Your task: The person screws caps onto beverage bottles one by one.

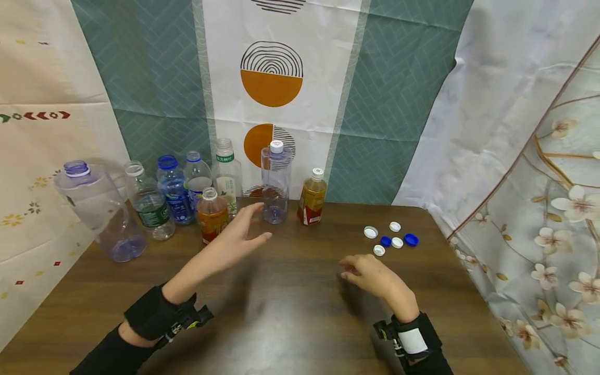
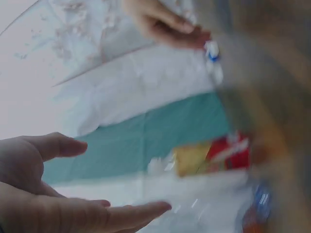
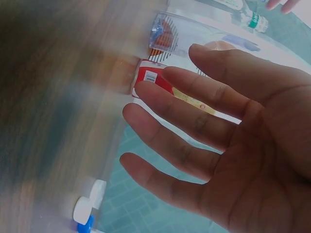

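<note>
My left hand point(image 1: 236, 237) is stretched toward the back of the table, thumb and fingers apart, holding nothing. Just beyond its fingertips stands a tall clear bottle point(image 1: 276, 185) with a white cap. To the right of that is a capped bottle of amber drink point(image 1: 312, 200), also in the left wrist view point(image 2: 214, 154). An uncapped orange-labelled bottle point(image 1: 213, 219) is partly hidden behind the left hand. My right hand point(image 1: 377, 278) hovers over the table with loosely bent, spread fingers and an empty palm point(image 3: 262, 145). Closest to it are a white cap point(image 1: 378, 250) and a blue cap point(image 1: 385, 241).
Several uncapped bottles crowd the back left, among them a large purple-tinted one point(image 1: 100, 208), a green-labelled one point(image 1: 152, 205) and a blue one point(image 1: 175, 195). More loose caps point(image 1: 411, 239) lie at the back right. Patterned cloth point(image 1: 403, 94) hangs behind the wooden table point(image 1: 290, 307).
</note>
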`<action>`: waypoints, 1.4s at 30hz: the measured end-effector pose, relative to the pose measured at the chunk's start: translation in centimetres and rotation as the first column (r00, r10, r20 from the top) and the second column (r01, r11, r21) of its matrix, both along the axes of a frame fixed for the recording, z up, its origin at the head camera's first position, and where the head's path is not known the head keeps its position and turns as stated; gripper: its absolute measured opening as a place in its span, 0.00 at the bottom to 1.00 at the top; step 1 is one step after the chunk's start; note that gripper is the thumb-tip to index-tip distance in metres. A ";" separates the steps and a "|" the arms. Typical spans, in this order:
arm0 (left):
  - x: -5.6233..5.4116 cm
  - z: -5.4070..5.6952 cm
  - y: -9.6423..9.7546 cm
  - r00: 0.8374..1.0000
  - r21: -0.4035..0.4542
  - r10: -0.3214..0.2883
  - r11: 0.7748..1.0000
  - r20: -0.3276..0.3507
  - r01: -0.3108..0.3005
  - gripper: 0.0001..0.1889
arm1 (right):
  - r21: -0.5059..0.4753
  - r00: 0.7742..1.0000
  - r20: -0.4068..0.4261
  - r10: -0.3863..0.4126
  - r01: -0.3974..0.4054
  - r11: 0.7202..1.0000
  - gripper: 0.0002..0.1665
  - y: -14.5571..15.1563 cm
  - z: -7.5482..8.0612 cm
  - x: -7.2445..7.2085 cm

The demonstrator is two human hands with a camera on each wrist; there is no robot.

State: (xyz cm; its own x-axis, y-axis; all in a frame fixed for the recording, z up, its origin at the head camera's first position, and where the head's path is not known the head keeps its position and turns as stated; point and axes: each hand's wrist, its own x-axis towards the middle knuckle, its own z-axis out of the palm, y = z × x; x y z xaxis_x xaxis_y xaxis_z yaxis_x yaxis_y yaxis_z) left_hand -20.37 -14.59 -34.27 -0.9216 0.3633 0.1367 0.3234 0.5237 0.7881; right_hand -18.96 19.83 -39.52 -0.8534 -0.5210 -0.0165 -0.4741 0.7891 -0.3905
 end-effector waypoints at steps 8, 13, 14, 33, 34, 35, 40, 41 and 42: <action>1.7 0.7 -5.1 0.927 0.019 0.278 0.959 -0.252 -0.282 0.42 | 0.009 1.000 0.007 0.009 -0.009 1.000 0.16 -0.2 0.1 0.0; -0.2 -1.1 -8.2 0.918 0.010 0.363 0.930 -0.162 -0.366 0.50 | 0.006 1.000 0.015 0.014 -0.014 1.000 0.16 -0.2 0.1 0.0; -0.6 -1.6 -8.8 0.921 0.003 0.368 0.929 -0.130 -0.370 0.52 | 0.005 1.000 0.018 0.018 -0.018 1.000 0.17 -0.3 0.1 0.0; -4.9 -8.0 -10.1 0.936 0.203 0.298 0.921 0.186 -0.333 0.53 | 0.024 0.998 0.043 0.049 -0.050 0.998 0.17 -0.4 0.0 0.0; -4.9 -8.1 -10.1 0.937 0.206 0.297 0.921 0.182 -0.331 0.53 | 0.024 0.998 0.044 0.049 -0.050 0.998 0.17 -0.4 0.0 0.0; -4.9 -8.1 -10.0 0.938 0.209 0.295 0.921 0.179 -0.330 0.53 | 0.025 0.998 0.046 0.049 -0.050 0.998 0.17 -0.4 0.0 0.0; -4.9 -8.0 -9.7 0.944 0.201 0.294 0.926 0.151 -0.321 0.51 | 0.027 0.997 0.063 0.049 -0.051 0.998 0.16 -0.5 -0.1 0.1; -5.0 -8.0 -9.7 0.944 0.194 0.297 0.927 0.142 -0.321 0.51 | 0.026 0.997 0.066 0.050 -0.051 0.998 0.17 -0.5 -0.1 0.1; -5.0 -8.0 -9.7 0.945 0.187 0.299 0.929 0.134 -0.320 0.50 | 0.025 0.997 0.067 0.050 -0.052 0.998 0.17 -0.5 -0.1 0.1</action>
State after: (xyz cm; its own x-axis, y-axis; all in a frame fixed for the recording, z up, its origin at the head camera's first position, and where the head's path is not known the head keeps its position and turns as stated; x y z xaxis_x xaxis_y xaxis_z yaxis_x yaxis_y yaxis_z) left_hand -25.38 -24.25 -42.23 -0.9965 0.0319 0.0778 0.0840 0.4102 0.9081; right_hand -18.87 19.31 -39.59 -0.8222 -0.5625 -0.0865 -0.4880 0.7751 -0.4014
